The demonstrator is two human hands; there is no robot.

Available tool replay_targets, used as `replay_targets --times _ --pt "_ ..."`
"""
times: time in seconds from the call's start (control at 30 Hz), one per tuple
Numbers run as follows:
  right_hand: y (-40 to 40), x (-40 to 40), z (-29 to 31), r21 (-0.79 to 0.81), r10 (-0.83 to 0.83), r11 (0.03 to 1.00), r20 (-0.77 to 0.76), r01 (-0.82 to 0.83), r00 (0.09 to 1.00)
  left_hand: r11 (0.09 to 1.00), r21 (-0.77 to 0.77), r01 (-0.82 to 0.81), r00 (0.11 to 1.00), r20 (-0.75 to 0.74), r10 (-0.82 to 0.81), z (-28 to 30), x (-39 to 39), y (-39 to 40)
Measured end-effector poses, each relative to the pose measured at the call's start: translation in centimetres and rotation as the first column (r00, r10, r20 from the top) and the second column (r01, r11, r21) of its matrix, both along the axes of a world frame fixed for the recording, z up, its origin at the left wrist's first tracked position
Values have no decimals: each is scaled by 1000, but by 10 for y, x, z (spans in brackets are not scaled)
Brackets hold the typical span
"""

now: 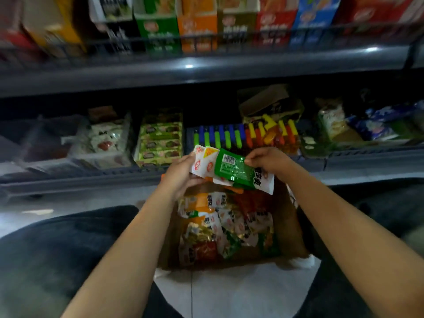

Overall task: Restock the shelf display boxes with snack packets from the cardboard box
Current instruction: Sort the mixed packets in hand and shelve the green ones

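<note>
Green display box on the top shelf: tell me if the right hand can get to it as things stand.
Probably yes. The green display box stands open-topped behind the shelf rail, nothing blocking it from below. But the right hand pinches a green packet, which the left hand also holds, so that must release first.

Green packet (231,167) held above cardboard box (288,223).

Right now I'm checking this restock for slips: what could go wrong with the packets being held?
The left hand grips a fanned stack of packets, so one may slide out and drop. The right hand only pinches the green packet by its edge; it could slip back into the cardboard box. Mixed colours in hand risk landing in the wrong display box.
</note>
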State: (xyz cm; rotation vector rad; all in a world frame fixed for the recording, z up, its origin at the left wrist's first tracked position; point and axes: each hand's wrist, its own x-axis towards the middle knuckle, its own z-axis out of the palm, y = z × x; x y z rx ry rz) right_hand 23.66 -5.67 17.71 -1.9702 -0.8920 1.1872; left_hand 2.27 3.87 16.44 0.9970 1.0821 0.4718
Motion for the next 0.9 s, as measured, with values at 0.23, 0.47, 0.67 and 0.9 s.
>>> replay_targets --times 0.23,0.47,0.67,0.9 --pt "8 -3 87 133 -55 989 -27 58 998 996 83 40 995 89 -48 85 6 8" --pt "18 4 108 188 -77 975 -202 116 976 989 88 -117 979 176 100 119 12 16" --pt "27 12 96 168 -135 968 -284 188 949 974 -64 -220 943 241 228 115 23 16" --pt "31 11 84 160 -285 930 -258 331 923 975 -218 -32 884 449 129 115 35 11"
